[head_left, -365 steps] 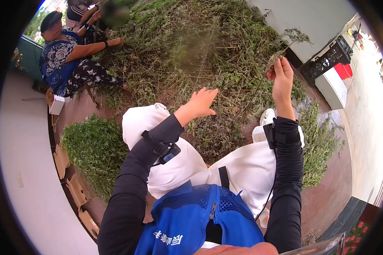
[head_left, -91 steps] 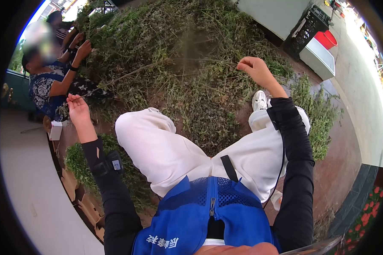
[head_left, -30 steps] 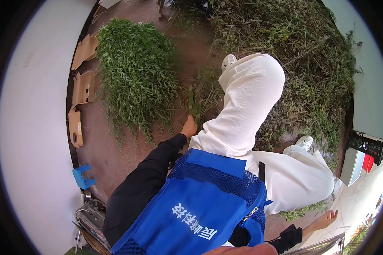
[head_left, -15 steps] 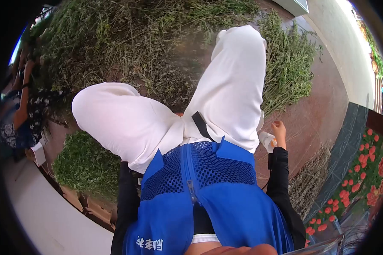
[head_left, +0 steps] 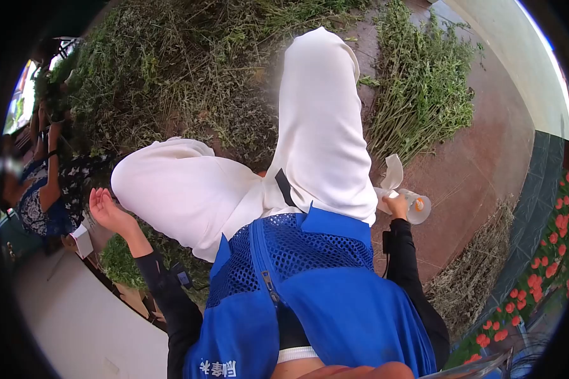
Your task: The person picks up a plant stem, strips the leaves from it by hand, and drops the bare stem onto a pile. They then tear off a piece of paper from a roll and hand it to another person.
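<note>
My right hand (head_left: 396,206) is beside my right thigh, its fingers closed around a translucent white cylinder with an orange spot on its round end (head_left: 418,207). A curved whitish strip (head_left: 394,171) stands up just beyond those fingers. My left hand (head_left: 110,213) is raised beside my left knee, holding nothing, with its fingers apart and lightly curled. White trousers (head_left: 325,120) cover my bent legs between the two hands. Below my left hand lies a heap of green cut plants (head_left: 121,258), partly hidden by my forearm.
Dried and green stalks (head_left: 189,76) cover the floor ahead of my knees. A green bundle of stems (head_left: 420,95) lies at the right, with a dry bundle (head_left: 471,271) nearer me. Another person's arm (head_left: 52,164) shows at far left, near a white box (head_left: 81,240).
My left hand has come out from beside my left leg and risen at the left. My right hand has moved onto the cylinder, which now sits farther right. My right knee has swung left.
</note>
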### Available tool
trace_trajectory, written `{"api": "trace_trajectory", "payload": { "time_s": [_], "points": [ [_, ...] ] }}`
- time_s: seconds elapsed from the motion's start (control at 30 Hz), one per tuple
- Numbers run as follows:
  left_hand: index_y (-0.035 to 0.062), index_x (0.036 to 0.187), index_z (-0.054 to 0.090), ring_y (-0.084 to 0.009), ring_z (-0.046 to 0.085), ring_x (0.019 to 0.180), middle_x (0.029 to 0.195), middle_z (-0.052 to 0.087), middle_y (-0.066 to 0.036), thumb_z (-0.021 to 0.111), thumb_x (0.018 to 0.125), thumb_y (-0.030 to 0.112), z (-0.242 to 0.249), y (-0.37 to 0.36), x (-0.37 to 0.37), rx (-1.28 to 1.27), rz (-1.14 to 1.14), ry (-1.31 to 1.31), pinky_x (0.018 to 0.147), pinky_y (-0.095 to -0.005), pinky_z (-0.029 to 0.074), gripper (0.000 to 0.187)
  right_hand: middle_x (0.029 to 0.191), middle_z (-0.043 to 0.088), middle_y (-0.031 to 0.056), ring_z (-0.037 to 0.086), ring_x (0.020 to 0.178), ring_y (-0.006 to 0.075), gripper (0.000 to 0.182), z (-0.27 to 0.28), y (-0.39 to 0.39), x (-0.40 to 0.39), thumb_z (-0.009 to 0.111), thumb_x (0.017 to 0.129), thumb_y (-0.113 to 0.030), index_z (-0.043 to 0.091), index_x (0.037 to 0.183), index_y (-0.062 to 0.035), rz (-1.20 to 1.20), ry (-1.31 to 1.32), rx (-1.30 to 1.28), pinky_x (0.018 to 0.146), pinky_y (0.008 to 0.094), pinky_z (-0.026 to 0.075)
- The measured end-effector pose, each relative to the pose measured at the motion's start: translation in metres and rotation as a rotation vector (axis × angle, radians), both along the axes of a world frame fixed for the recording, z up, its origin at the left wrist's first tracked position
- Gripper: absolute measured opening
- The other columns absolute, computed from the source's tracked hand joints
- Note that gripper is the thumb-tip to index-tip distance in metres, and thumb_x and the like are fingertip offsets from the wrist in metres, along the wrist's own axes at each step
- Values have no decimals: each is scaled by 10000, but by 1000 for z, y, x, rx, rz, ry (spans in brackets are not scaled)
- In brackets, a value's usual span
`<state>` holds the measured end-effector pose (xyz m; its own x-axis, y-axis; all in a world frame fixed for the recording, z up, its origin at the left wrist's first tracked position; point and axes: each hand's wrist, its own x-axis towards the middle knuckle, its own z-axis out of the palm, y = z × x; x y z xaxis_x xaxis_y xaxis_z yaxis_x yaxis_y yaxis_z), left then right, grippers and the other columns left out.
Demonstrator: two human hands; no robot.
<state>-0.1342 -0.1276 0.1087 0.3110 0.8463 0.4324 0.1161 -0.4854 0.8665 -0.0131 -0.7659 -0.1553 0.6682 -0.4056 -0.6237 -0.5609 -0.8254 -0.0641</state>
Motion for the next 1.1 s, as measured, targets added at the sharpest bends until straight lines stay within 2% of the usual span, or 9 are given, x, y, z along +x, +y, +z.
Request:
{"api": "trace_trajectory", "payload": {
  "time_s": [0.17, 0.3, 0.37, 0.47, 0.57, 0.67, 0.77, 0.93, 1.1],
  "points": [
    [-10, 975, 479, -126, 510, 818, 857, 529, -65, 431, 800, -8, 43, -116, 94, -140, -618, 107, 783, -243, 397, 181, 995, 502, 153, 493, 915, 235, 653, 159, 20, 92, 602, 551, -159, 372, 1132, 30, -47, -428, 692, 783, 302, 378],
    [-2, 1116, 442, -176, 477, 993, 1063, 508, -100, 520, 780, 369, 37, -182, 154, -663, -1395, 366, 871, -291, 359, 506, 1115, 426, 143, 438, 1034, 232, 832, 324, 93, 115, 620, 526, -261, 271, 1234, 1, 168, -655, 1181, 852, 311, 343],
    [3, 1219, 326, -206, 394, 1108, 1193, 414, -125, 549, 689, 548, 32, -199, 170, -849, -1590, 330, 936, -330, 295, 792, 1132, 417, 147, 430, 1047, 225, 874, 363, 133, 113, 622, 503, -275, 256, 1236, 29, 265, -527, 1399, 865, 301, 327],
    [2, 1237, 281, -210, 358, 1129, 1209, 385, -125, 601, 688, 475, 58, -209, 156, -1004, -1700, 78, 927, -330, 294, 792, 1058, 443, 113, 430, 992, 182, 822, 379, 193, 109, 624, 480, -303, 321, 1150, 65, 503, -180, 1478, 862, 264, 296],
    [12, 1213, 319, -176, 394, 1087, 1164, 422, -97, 507, 804, 372, 65, -205, 131, -1191, -1490, -72, 905, -312, 322, 577, 1013, 447, 98, 427, 968, 171, 781, 351, 240, 111, 627, 526, -351, 325, 1142, 23, 655, -134, 1629, 844, 259, 303],
    [13, 1179, 367, -156, 431, 1053, 1117, 470, -58, 342, 889, 306, 36, -201, 122, -1238, -1042, -234, 875, -304, 361, 412, 1028, 443, 105, 441, 968, 164, 696, 307, 291, 83, 588, 668, -345, 265, 1197, -30, 231, -215, 1890, 836, 276, 333],
    [11, 1142, 408, -186, 446, 1044, 1126, 466, -74, 324, 890, 316, 52, -184, 110, -1439, -823, -498, 875, -322, 366, 405, 1146, 443, 115, 424, 1068, 245, 570, 260, 316, 57, 439, 804, -434, 337, 1192, -30, -445, 307, 1991, 915, 376, 328],
    [27, 967, 489, -286, 415, 1076, 979, 531, -117, 257, 892, 339, 84, -146, 84, -1340, -806, -670, 935, -431, 304, 397, 1179, 431, 127, 423, 1079, 272, 609, 229, 323, 41, 391, 806, -494, 344, 1201, -33, -521, 527, 1974, 921, 415, 325],
    [86, 798, 444, -88, 391, 564, 596, 371, 20, 314, 884, 178, 130, -62, 48, -1014, -1002, -1195, 789, -311, 422, 181, 1184, 424, 131, 433, 1068, 284, 576, 215, 304, 49, 378, 825, -460, 327, 1212, -36, -410, 484, 1901, 900, 437, 347]
  ]
}}
